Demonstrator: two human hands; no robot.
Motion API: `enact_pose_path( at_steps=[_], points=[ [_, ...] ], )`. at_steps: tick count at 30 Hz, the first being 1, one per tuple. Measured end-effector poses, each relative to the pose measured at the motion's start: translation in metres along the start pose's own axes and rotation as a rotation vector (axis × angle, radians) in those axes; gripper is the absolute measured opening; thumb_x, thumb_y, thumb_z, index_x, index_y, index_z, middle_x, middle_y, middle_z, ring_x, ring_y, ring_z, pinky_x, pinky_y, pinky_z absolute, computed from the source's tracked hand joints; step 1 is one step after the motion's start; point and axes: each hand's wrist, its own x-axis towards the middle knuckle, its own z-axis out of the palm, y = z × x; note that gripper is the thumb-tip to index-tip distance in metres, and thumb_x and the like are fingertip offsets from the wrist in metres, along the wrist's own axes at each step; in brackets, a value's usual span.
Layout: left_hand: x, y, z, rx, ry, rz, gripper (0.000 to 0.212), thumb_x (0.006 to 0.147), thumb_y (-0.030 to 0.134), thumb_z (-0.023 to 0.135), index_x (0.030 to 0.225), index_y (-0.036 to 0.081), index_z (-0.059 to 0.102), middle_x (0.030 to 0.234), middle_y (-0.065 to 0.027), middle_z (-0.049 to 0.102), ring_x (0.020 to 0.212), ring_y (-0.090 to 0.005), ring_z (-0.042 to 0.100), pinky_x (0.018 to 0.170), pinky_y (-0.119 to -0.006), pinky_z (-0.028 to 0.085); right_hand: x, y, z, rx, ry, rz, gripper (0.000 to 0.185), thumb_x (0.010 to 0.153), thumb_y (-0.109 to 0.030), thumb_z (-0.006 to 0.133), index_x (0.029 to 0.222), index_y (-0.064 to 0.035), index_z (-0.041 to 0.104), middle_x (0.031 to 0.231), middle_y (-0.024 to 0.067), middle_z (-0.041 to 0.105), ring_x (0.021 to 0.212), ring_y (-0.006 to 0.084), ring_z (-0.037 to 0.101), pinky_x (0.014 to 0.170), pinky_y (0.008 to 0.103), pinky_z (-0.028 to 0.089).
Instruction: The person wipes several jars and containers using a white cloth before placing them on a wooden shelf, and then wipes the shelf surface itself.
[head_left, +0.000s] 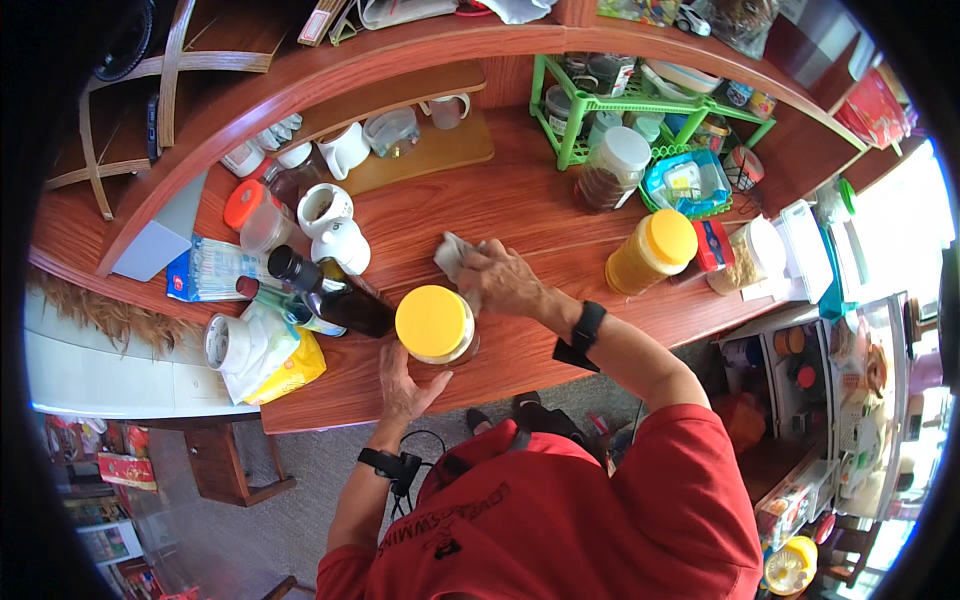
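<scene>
My left hand (407, 382) is around the lower side of a jar with a yellow lid (431, 321), near the front edge of the wooden desk (525, 360). Just beyond the jar, my right hand (501, 279) presses a crumpled pale cloth (453, 255) on the desk top. Left of the jar are a dark glass bottle (352, 304) and a white ceramic pot (341, 244). To the right of my right hand stands a yellow-lidded jar of amber contents (649, 251). The underside of the cloth is hidden.
A green plastic rack (574, 124) holds several jars at the back. Before it stands a white-lidded jar (613, 169). A red-lidded box (712, 246) and a white-lidded jar (748, 255) line the right side. At left lie a pack (217, 270) and a yellow bag (292, 371).
</scene>
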Motion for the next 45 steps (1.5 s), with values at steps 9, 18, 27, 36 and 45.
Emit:
enact_pose_path(
  at_steps=[9,18,27,36,45],
  points=[
    [0.005,0.003,-0.009,-0.262,-0.123,-0.056,0.103,0.057,0.032,0.08,0.133,0.003,0.017,0.13,-0.0173,0.029,0.118,-0.0294,0.033,0.092,-0.041,0.034,-0.08,-0.036,-0.035,0.447,-0.364,0.182,0.03,0.071,-0.012,0.061,0.1,-0.0074,0.055,0.102,0.0081,0.056,0.092,0.0247,0.055,0.076,0.038,0.044],
    [0.041,0.031,0.007,-0.789,-0.01,-0.042,0.085,0.068,0.016,0.075,0.128,0.008,0.016,0.119,-0.0103,0.039,0.11,-0.0195,0.042,0.09,-0.034,0.04,-0.017,-0.095,-0.104,0.243,0.461,0.006,0.043,0.066,-0.014,0.065,0.108,-0.016,0.054,0.104,0.0069,0.047,0.096,0.0252,0.044,0.075,0.0373,0.041],
    [0.042,0.036,0.014,-0.689,-0.055,-0.053,0.092,0.065,0.013,0.075,0.13,0.009,0.01,0.121,-0.0102,0.038,0.11,-0.0192,0.041,0.091,-0.033,0.039,0.03,-0.077,-0.075,0.07,0.259,0.014,0.035,0.076,-0.024,0.058,0.109,-0.0148,0.054,0.104,0.0095,0.053,0.087,0.0299,0.056,0.072,0.0412,0.047],
    [0.043,0.038,0.005,-0.699,-0.078,-0.067,0.092,0.064,0.008,0.073,0.129,0.008,0.009,0.124,-0.011,0.033,0.117,-0.0212,0.036,0.096,-0.033,0.033,0.024,-0.1,-0.09,-0.121,0.335,0.042,0.024,0.07,-0.018,0.061,0.093,-0.0111,0.057,0.093,0.0079,0.053,0.086,0.0286,0.054,0.066,0.0418,0.046],
    [0.019,0.003,0.031,-0.802,-0.244,-0.138,0.059,0.075,0.019,0.067,0.121,0.006,0.032,0.113,-0.0096,0.046,0.106,-0.0199,0.047,0.09,-0.03,0.042,0.018,-0.131,-0.1,-0.346,0.004,-0.499,0.021,0.064,-0.027,0.064,0.077,-0.0116,0.062,0.088,0.0,0.054,0.102,0.024,0.045,0.078,0.0438,0.043]
  ],
)
